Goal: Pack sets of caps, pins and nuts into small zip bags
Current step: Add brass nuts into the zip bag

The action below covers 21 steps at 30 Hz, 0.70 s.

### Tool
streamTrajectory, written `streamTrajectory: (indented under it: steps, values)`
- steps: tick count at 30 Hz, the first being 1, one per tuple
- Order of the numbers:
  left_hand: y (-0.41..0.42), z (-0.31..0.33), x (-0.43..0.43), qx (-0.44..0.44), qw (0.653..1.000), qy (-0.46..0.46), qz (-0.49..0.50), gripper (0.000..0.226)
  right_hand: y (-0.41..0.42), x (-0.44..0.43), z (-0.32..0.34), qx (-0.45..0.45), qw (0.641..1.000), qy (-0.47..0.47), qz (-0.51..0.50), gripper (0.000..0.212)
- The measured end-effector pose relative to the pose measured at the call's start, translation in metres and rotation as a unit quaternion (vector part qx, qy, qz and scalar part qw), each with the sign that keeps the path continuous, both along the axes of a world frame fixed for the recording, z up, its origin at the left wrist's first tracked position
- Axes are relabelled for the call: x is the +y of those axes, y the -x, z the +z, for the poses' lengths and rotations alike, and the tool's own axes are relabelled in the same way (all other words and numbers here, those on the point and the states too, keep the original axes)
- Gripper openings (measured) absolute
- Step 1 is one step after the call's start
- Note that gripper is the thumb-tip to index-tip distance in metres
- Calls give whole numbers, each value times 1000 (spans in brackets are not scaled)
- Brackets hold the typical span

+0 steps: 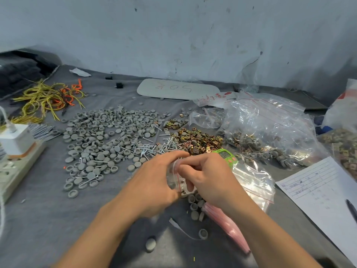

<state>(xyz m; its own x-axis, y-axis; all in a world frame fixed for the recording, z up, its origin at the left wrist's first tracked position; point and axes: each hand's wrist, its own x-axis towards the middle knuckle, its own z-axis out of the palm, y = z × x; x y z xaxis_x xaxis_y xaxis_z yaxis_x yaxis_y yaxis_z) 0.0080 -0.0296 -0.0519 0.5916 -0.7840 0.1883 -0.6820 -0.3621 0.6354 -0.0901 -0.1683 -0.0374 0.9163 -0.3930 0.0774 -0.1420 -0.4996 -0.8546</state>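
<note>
Both hands meet over the middle of the grey cloth. My left hand (154,182) and my right hand (206,178) pinch a small clear zip bag (174,178) with a red seal line between them. Its contents are hidden by my fingers. A wide spread of grey caps (100,136) lies to the left. Silver pins (148,147) lie just beyond my hands. A heap of brass nuts (197,141) sits right of the pins. A few loose caps (195,206) lie under my hands.
A stack of pink-edged empty zip bags (228,225) lies below my right wrist. A green timer (226,155), big clear bags of packed sets (270,136), a paper form (324,192) with a pen (351,209), yellow wires (44,97) and a power strip (13,165) surround the work spot.
</note>
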Motion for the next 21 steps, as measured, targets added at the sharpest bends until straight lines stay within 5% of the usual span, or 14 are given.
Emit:
streamTrajectory:
  steps: [4,7,11,15,18,21]
  values:
    - [-8,0,1,69,993,70,60,65,-1,-10,8,-31,998,29,-55,24]
    - [-15,4,4,191,962,172,92,54,8,-38,12,4,978,141,-152,15]
    - [-32,17,9,391,839,353,137,47,13,-46,5,104,959,224,-138,21]
    - [-43,26,17,388,755,495,186,53,9,-37,-5,172,942,275,-82,20]
    - [-42,27,18,309,776,495,240,49,3,-30,-10,193,925,318,-70,10]
    - [-37,23,16,192,854,411,253,50,-2,-25,-13,210,899,371,-102,12]
